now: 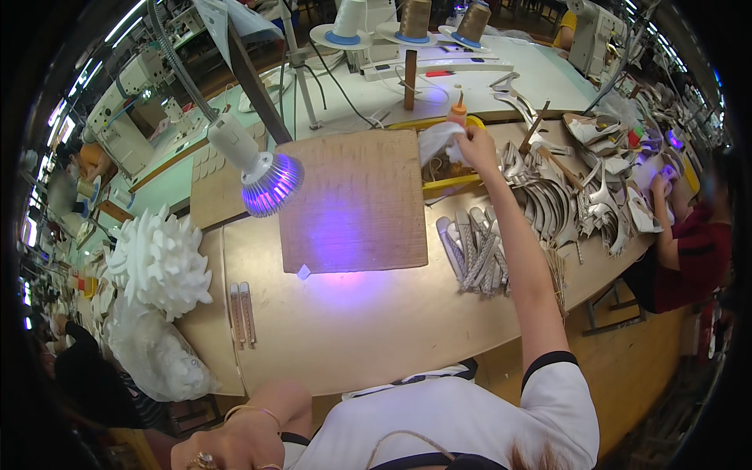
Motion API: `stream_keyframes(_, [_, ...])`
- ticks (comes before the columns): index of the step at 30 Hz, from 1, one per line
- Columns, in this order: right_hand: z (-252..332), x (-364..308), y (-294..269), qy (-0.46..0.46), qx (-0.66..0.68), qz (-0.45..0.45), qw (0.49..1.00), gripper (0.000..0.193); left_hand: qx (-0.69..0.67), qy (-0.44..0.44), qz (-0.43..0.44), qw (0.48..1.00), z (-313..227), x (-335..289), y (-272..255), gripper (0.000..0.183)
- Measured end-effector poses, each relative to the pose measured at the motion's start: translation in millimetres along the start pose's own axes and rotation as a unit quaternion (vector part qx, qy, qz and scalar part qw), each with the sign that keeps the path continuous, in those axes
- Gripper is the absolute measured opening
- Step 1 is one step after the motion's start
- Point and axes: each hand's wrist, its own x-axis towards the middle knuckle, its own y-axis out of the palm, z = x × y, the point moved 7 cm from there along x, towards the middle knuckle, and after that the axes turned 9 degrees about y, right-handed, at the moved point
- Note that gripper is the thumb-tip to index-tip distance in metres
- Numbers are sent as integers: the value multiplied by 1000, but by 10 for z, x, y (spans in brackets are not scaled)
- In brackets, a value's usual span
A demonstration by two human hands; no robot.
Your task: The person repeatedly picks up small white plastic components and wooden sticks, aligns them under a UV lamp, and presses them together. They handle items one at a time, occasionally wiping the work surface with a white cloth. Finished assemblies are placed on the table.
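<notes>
My right hand (pixel 475 149) reaches out over a yellow bin (pixel 450 185) at the far side of the table. Its fingers are closed on a thin, crumpled white sheet (pixel 440 142), plastic or cloth. A bottle with an orange top (pixel 457 111) stands just behind those fingers. Small contents of the bin are partly hidden by the sheet. My left hand (pixel 223 448) is low at the left, close to my body, wearing a ring and a bracelet; its fingers are mostly out of sight. Nearest to my right forearm lies a pile of silvery, textured straps (pixel 476 254).
A cardboard sheet (pixel 356 204) lies mid-table under a lamp (pixel 270 184) casting violet light. Two slim strips (pixel 242 313) lie left. White foam pieces (pixel 160 262) and a plastic bag (pixel 157 345) crowd the left edge. Curved pale parts (pixel 548 204) heap at right, near another person (pixel 689 243).
</notes>
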Motion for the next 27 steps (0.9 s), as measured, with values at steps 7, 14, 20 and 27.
stream_keyframes(7, [513,-27,-646,-72,-40,-150,985,52,-127,-27,24,991,255,-396,-259,26])
stream_keyframes(14, [890,-1099,-613,-1,129,135,982,32,412,-398,-174,801,1088,-1629,-818,54])
stream_keyframes(20, [1069,-2890,311,54,250,524,812,40,404,-457,-360,706,1388,-2315,-764,48])
stream_keyframes(27, [1189,-3180,210,-14,251,476,843,57,395,-511,-325,691,1088,-2519,-777,35])
